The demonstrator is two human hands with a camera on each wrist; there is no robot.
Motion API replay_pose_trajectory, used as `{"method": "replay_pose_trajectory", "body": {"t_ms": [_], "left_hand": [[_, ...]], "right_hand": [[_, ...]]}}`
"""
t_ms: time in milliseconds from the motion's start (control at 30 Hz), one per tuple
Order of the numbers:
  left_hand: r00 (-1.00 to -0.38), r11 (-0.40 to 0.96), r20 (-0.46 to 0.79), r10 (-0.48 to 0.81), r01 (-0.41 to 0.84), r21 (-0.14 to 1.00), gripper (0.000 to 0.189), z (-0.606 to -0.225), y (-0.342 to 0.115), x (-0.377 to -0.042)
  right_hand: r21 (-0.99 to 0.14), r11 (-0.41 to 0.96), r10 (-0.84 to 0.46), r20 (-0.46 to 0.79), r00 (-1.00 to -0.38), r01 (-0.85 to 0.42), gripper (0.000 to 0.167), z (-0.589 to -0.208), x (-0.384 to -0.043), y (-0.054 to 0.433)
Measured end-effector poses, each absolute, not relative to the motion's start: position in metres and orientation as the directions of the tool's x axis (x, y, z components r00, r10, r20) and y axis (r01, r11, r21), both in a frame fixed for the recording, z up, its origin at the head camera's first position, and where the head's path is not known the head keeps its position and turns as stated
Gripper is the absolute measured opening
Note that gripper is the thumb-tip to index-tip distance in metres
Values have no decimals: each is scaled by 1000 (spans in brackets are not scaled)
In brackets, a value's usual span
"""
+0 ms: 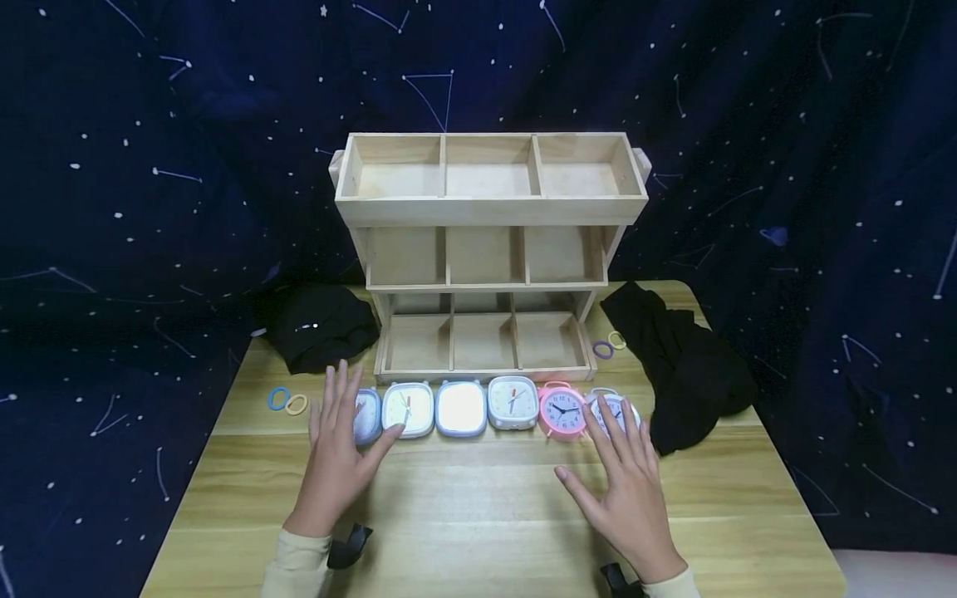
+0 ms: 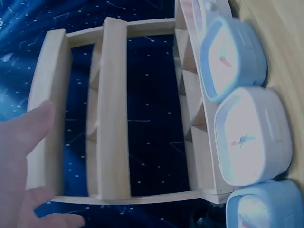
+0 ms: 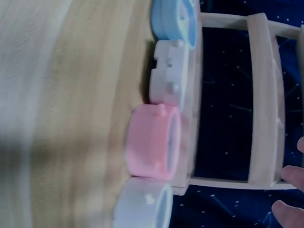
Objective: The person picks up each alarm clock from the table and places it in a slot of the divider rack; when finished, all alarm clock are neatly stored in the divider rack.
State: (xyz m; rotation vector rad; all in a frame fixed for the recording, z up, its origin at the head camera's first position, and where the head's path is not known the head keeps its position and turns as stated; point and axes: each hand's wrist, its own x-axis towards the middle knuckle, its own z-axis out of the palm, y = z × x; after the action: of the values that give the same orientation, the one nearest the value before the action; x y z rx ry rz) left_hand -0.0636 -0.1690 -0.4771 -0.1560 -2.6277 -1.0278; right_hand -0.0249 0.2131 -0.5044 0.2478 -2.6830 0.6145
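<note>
Several small alarm clocks stand in a row before a wooden rack (image 1: 486, 212). From the left they are a blue clock (image 1: 367, 417), a white clock (image 1: 408, 410), another blue clock (image 1: 461, 409), a second white clock (image 1: 512, 403), a pink clock (image 1: 562, 412) and a pale round clock (image 1: 613, 409). With fingers spread, my left hand (image 1: 336, 461) overlaps the leftmost blue clock in the head view and holds nothing. My right hand (image 1: 626, 490), also spread and holding nothing, partly covers the pale round clock. The pink clock's (image 3: 152, 142) side shows in the right wrist view.
The rack has three tiers, each split into three compartments. Black cloth (image 1: 321, 328) lies bunched at the left, more black cloth (image 1: 676, 365) at the right. A blue ring (image 1: 278, 389) and a purple ring (image 1: 602, 342) lie on the table (image 1: 478, 531), each beside a yellowish one.
</note>
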Motion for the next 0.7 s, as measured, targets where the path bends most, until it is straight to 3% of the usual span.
{"method": "replay_pose_trajectory", "body": {"t_ms": [300,500,700], "left_hand": [[-902,654,433,6,331,680,110,-473,-187,-156],[-926,612,375,-46,270,743,116,-472,-200,-218],[-940,538,342,-7,285,793,127,-469,-206,-264]], "right_hand": [[-469,847,-23,439,-898,-251,94,-530,-33,227],[-489,844,8,424,-906,-222,93,-547,-39,238],[-471,859,12,415,-910,-203,96,-557,-47,256]]}}
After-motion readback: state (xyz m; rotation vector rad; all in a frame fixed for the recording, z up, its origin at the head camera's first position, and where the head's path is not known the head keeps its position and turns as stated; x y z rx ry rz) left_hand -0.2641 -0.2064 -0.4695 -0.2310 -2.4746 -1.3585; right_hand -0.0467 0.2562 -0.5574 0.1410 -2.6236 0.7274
